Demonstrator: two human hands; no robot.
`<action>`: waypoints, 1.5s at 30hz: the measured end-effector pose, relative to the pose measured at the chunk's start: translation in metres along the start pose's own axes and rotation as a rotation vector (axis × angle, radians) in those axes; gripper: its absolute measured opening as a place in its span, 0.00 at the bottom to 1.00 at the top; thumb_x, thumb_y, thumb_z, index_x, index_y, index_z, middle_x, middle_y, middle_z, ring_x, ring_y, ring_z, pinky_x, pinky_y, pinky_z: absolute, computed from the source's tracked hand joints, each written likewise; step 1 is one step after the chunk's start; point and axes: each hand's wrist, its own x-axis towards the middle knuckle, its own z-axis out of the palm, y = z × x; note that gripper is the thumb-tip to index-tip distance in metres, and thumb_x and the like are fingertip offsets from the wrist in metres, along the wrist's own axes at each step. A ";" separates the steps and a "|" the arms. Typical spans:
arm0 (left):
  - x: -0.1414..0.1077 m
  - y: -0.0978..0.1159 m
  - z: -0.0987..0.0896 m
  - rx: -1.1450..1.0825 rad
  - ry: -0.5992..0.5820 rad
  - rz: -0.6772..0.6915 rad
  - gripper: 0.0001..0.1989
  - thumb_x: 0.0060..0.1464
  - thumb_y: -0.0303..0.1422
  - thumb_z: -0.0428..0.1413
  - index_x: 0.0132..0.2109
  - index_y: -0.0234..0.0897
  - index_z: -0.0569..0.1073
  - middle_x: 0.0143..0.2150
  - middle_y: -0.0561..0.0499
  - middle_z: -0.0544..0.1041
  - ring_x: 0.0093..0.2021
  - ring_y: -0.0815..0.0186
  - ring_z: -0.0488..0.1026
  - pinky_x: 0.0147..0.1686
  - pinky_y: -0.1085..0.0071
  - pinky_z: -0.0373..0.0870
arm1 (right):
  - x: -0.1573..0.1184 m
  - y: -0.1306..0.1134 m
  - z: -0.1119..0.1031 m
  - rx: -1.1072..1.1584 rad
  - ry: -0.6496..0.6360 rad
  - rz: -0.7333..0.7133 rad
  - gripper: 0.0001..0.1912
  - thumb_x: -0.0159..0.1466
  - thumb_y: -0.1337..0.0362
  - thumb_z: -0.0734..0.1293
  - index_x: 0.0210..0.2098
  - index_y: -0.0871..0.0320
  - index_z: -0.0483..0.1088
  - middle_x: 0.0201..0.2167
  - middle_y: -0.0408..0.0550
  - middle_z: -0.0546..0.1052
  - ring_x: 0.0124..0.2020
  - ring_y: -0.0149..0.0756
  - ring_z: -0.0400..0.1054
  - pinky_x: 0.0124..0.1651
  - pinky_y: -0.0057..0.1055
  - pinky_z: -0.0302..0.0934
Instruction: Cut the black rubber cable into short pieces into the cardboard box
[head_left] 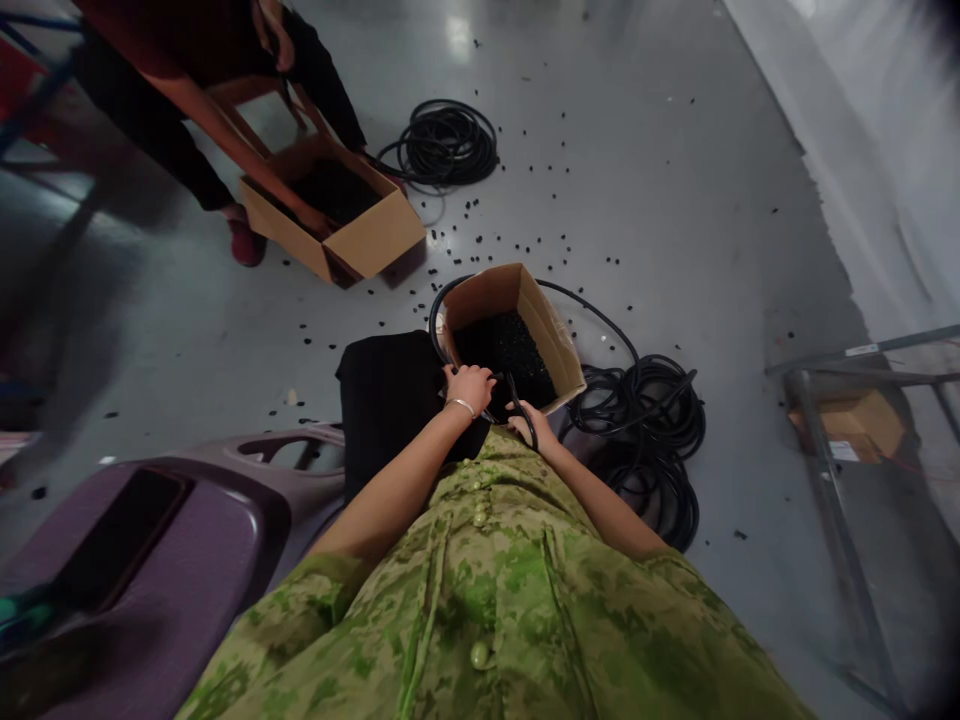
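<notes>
Over the near left edge of a cardboard box [559, 345], my left hand [469, 390] is closed round the end of a black hose [604, 312]. The hose loops behind the box toward the coils at the right. My right hand [534, 424] is closed on black-handled scissors [519, 398], whose dark blades point up over the box, near the hose end. Small black pieces [510, 345] fill much of the box. The fingertips of both hands are small and partly hidden.
Black hose coils [660, 410] lie right of the box. Ahead left, another person reaches into a second box [382, 235], beside another coil [448, 143]. Black bits dot the floor. A purple chair [202, 590] with a phone [124, 535] stands left; a metal frame [840, 510] stands right.
</notes>
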 end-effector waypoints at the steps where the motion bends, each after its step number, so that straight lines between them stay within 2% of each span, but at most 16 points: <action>1: 0.000 0.000 -0.001 -0.002 0.008 0.000 0.16 0.67 0.37 0.47 0.50 0.44 0.79 0.53 0.42 0.79 0.55 0.50 0.71 0.61 0.45 0.51 | -0.002 -0.002 -0.001 -0.017 -0.002 -0.014 0.18 0.55 0.58 0.65 0.44 0.53 0.74 0.23 0.37 0.74 0.26 0.35 0.69 0.34 0.28 0.63; 7: -0.002 0.001 -0.005 -0.004 0.016 -0.003 0.17 0.67 0.37 0.46 0.51 0.42 0.78 0.53 0.41 0.79 0.55 0.49 0.72 0.59 0.47 0.52 | -0.007 -0.015 -0.005 -0.125 0.000 -0.091 0.15 0.56 0.61 0.66 0.42 0.52 0.76 0.28 0.39 0.78 0.33 0.38 0.71 0.42 0.32 0.64; 16: 0.003 0.000 0.003 -0.002 -0.053 0.047 0.16 0.68 0.38 0.45 0.50 0.41 0.77 0.51 0.42 0.81 0.53 0.54 0.75 0.53 0.57 0.58 | -0.006 -0.013 -0.005 -0.150 -0.004 -0.114 0.15 0.56 0.59 0.66 0.43 0.52 0.76 0.30 0.39 0.78 0.33 0.38 0.71 0.43 0.32 0.64; 30: 0.004 0.000 0.003 -0.059 -0.072 0.035 0.16 0.68 0.36 0.46 0.50 0.43 0.77 0.52 0.44 0.81 0.54 0.54 0.76 0.53 0.57 0.58 | -0.006 -0.015 -0.006 -0.203 0.005 -0.124 0.15 0.57 0.60 0.66 0.43 0.52 0.78 0.28 0.39 0.75 0.29 0.36 0.66 0.40 0.30 0.63; 36: 0.005 0.000 0.003 -0.067 -0.082 0.030 0.15 0.68 0.36 0.47 0.50 0.42 0.78 0.52 0.43 0.81 0.55 0.54 0.76 0.54 0.57 0.58 | -0.006 -0.014 -0.006 -0.205 -0.005 -0.157 0.16 0.58 0.59 0.67 0.44 0.55 0.77 0.29 0.42 0.77 0.30 0.36 0.68 0.39 0.30 0.63; 45: 0.007 -0.002 0.006 -0.048 -0.075 0.035 0.16 0.68 0.37 0.46 0.52 0.42 0.77 0.52 0.44 0.81 0.54 0.54 0.76 0.54 0.57 0.58 | -0.005 -0.011 -0.007 -0.227 -0.009 -0.193 0.16 0.58 0.59 0.66 0.44 0.55 0.77 0.31 0.41 0.78 0.31 0.36 0.70 0.39 0.29 0.64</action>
